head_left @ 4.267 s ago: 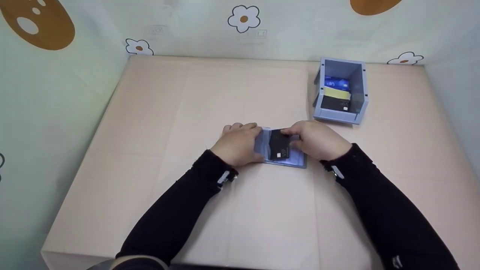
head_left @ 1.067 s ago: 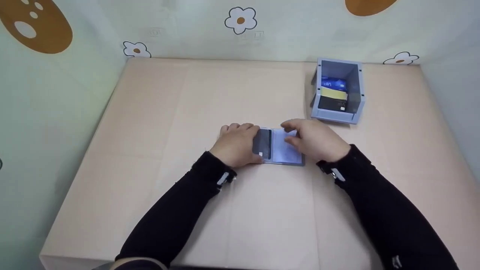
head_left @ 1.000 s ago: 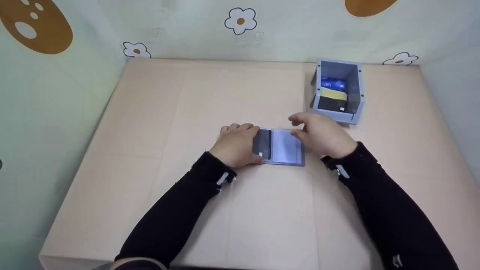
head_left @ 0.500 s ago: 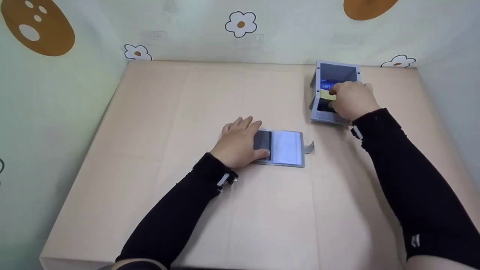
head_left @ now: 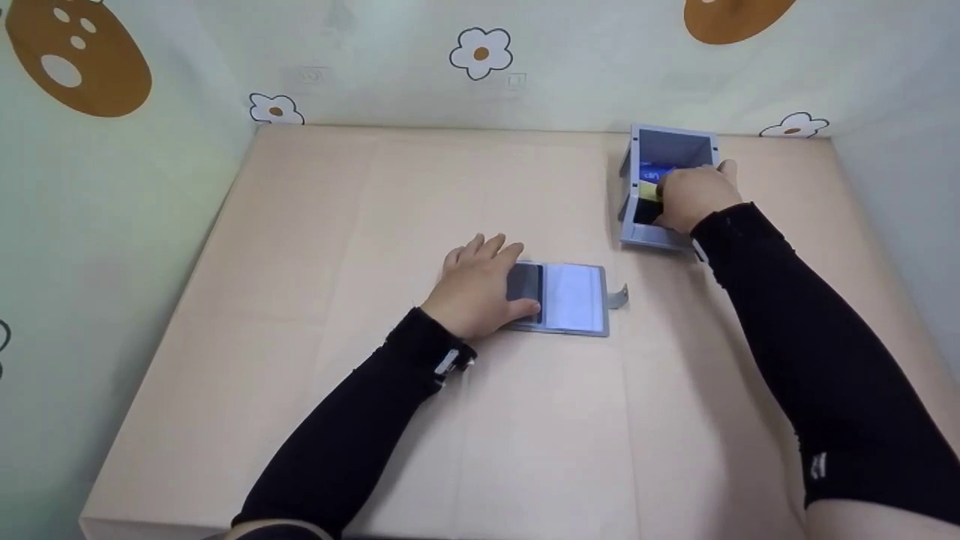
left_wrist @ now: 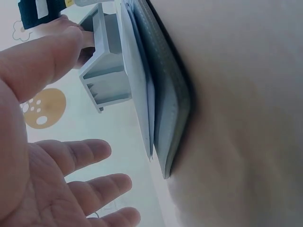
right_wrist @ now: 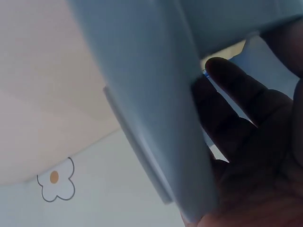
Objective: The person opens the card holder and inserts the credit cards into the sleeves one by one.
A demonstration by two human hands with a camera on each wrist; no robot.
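On the table lies an open grey card holder [head_left: 574, 296] with clear sleeves and a strap [head_left: 619, 298] sticking out on its right. My left hand [head_left: 476, 289] is spread over its left half, thumb across a black card [head_left: 527, 281] in the sleeve. In the left wrist view its fingers [left_wrist: 90, 153] are straight and stand above the holder [left_wrist: 165, 94]. My right hand [head_left: 701, 195] reaches into the grey bin [head_left: 652, 237], over blue [head_left: 651, 172], yellow [head_left: 648, 193] and black cards [head_left: 646, 211]. In the right wrist view its fingers [right_wrist: 232, 78] and thumb are apart behind the bin's wall.
A pale cloth covers the table [head_left: 420, 195]. Behind it stands a wall [head_left: 390, 75] printed with flowers and brown shapes; further walls rise at left and right. The bin sits near the back edge, right of centre.
A black card went from the right hand into the holder's left sleeve. The right hand then left the holder and went into the bin. Lately the left hand's fingers have lifted and spread.
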